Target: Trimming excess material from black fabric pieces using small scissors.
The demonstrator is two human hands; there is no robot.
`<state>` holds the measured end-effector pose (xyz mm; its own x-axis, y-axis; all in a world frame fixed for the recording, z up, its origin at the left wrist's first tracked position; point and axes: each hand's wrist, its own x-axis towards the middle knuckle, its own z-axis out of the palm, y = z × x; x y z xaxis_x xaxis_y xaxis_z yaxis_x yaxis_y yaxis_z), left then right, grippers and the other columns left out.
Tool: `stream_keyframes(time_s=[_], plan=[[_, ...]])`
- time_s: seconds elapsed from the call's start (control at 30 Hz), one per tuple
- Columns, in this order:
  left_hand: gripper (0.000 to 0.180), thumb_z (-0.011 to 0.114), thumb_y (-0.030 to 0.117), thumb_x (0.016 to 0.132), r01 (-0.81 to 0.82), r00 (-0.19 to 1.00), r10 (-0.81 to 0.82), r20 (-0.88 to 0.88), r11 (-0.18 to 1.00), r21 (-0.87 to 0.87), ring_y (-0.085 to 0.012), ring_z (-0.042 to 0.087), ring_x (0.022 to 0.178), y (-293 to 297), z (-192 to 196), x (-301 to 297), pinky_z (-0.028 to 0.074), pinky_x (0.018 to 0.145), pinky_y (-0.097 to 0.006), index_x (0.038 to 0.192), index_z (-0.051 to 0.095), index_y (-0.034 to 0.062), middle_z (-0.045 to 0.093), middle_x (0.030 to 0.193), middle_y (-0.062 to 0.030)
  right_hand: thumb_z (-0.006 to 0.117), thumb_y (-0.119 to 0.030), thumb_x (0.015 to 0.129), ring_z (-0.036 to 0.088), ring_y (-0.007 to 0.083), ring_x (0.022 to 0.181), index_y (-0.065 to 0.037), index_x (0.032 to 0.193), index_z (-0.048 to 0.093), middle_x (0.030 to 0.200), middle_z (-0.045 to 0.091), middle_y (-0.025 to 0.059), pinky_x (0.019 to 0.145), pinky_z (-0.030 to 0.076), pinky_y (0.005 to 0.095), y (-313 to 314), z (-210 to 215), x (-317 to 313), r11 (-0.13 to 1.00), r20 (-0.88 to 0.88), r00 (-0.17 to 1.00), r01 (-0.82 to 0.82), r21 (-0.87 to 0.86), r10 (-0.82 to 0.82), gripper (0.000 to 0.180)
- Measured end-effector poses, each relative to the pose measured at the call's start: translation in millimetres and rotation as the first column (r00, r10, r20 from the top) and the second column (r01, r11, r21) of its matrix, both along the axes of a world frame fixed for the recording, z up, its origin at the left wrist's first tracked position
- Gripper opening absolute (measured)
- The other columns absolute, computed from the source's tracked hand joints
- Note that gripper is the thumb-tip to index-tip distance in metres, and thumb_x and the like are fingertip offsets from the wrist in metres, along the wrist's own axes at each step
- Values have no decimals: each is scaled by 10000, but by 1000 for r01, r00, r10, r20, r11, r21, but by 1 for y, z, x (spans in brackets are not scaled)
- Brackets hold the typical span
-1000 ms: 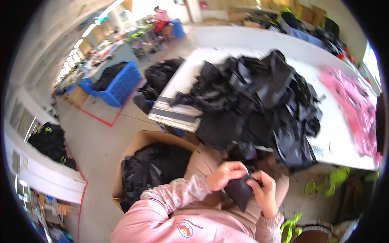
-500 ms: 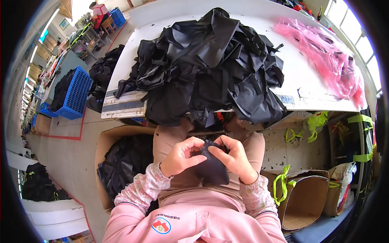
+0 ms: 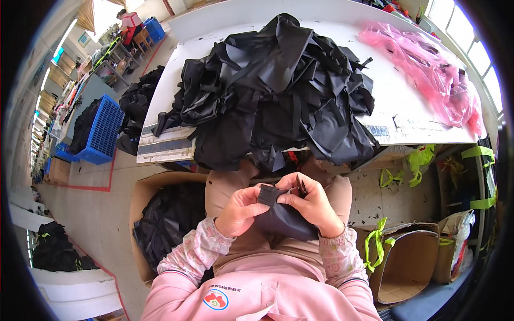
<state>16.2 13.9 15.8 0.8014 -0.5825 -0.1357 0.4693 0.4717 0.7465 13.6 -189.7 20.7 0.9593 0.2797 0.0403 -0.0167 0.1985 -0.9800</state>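
Workshop floor stretches away on our left, with a blue crate [image 3: 99, 131] near the left end of the white table [image 3: 428, 125] that stands in front of our knees. On the middle of that table we see a big heap of black fabric pieces [image 3: 278, 85], spilling over the near edge and hanging down toward our lap. Toward the table's right end lies a crumpled pink plastic sheet [image 3: 428, 72], well apart from the black heap.

We sit with both hands over our lap, just below the near edge. Our left hand [image 3: 242, 209] and our right hand [image 3: 313, 206] together hold a small dark fabric piece [image 3: 284, 216]: the left fingers are pinched on its upper left edge, the right fingers curled over its upper right edge, and the rest of the piece hangs down between the wrists against our tan trousers.

Beside our left leg stands an open cardboard box [image 3: 142, 192] filled with more black fabric. To our right, on the floor, another cardboard box [image 3: 412, 257] stands open, with neon-green straps [image 3: 375, 241] draped over its rim.
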Motion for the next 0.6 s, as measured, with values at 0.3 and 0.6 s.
stream_keyframes(time_s=[0.3,0.6], plan=[[127,616,-81,815,-272,904,208,372,953,130,-133,582,908,-9,9,-3,462,850,-268,916,622,-5,579,975,-56,723,-7,750,592,268,882,-11,1069,573,998,558,120,779,484,335,7,1,-3,749,339,853,514,-418,-397,353],[117,596,-100,828,-616,721,407,560,747,251,-69,540,830,-14,1,-6,419,767,-193,926,613,-39,546,930,-18,678,-188,897,494,69,600,-6,928,565,694,547,16,543,422,235,20,0,-37,974,-8,990,135,-180,-139,216]])
